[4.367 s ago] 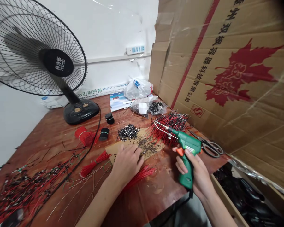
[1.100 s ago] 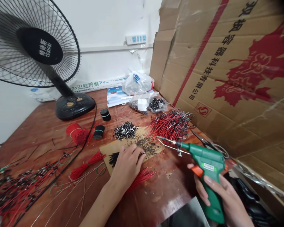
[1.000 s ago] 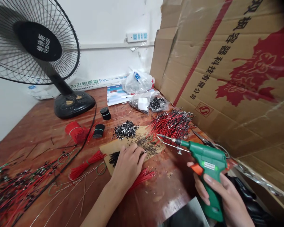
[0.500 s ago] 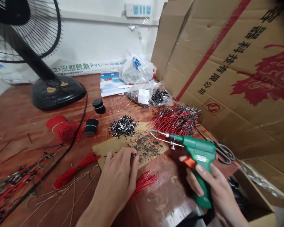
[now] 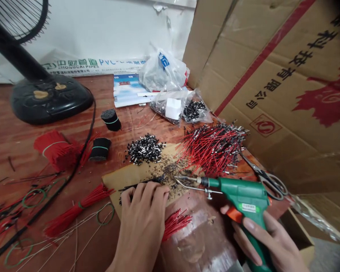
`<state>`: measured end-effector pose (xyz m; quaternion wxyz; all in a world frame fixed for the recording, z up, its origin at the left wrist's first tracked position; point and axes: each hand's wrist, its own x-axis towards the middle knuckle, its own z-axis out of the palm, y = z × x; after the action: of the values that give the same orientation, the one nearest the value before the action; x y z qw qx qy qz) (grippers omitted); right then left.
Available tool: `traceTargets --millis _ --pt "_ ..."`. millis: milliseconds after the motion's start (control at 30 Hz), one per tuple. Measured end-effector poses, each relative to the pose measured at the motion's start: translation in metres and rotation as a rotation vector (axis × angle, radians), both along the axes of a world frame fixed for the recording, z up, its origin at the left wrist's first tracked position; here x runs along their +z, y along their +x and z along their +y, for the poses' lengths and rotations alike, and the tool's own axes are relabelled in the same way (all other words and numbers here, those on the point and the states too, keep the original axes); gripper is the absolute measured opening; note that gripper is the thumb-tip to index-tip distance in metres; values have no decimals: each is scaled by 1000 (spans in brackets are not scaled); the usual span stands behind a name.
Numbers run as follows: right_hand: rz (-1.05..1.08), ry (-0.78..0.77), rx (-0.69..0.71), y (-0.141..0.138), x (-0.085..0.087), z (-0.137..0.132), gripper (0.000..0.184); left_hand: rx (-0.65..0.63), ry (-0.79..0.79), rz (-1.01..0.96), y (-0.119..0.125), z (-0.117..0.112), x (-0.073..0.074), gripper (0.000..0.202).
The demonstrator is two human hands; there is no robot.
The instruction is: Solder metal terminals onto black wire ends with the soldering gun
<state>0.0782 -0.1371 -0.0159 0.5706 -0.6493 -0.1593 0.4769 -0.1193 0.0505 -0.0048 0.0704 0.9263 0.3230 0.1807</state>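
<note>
My right hand (image 5: 268, 241) is closed round the grip of a green soldering gun (image 5: 242, 194), a finger at its orange trigger. The gun's metal tip points left over a brown cardboard sheet (image 5: 120, 176) strewn with dark specks. Palm down on that sheet lies my left hand (image 5: 143, 223), its fingertips against a small bunch of thin black strands (image 5: 147, 181). A bundle of short red wires (image 5: 175, 223) sticks out from under this hand. Beyond the sheet lie a heap of small black-and-silver parts (image 5: 144, 148) and a pile of red wires with metal ends (image 5: 215, 145).
A large cardboard box (image 5: 272, 75) walls the right side. Scissors (image 5: 268, 181) lie at its foot. A fan base (image 5: 49, 98) with its black cable stands at the back left. Tied red wire bundles (image 5: 55, 149), black bundles (image 5: 100, 148) and plastic bags (image 5: 184, 109) are spread on the wooden table (image 5: 11, 151).
The view has tipped down and closer to the table. The soldering gun has come left and lower, toward the cardboard sheet. My left hand stays on the sheet.
</note>
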Motion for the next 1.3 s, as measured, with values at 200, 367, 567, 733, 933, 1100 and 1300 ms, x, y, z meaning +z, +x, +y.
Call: traceTargets --millis 200,367,567,733,933,1100,1300 --pt "-147 -33 4 -6 10 -2 37 -22 -71 -105 -3 2 -4 20" --pt "-183 -56 11 -5 12 -2 40 -42 -99 -135 -5 2 -6 16" --pt "-159 -58 43 0 8 -17 38 -53 -33 -65 -2 3 0 14" --pt "-104 -47 71 0 4 -27 28 -67 15 -8 1 2 6 17" --pt "-39 -23 107 -2 5 -29 27 -74 -42 -8 -1 -1 7 17" --pt "63 -11 109 -3 10 -26 26 -47 -86 -6 -3 -2 4 18" --pt "124 33 80 -4 4 -28 23 0 -85 39 -2 -3 7 20"
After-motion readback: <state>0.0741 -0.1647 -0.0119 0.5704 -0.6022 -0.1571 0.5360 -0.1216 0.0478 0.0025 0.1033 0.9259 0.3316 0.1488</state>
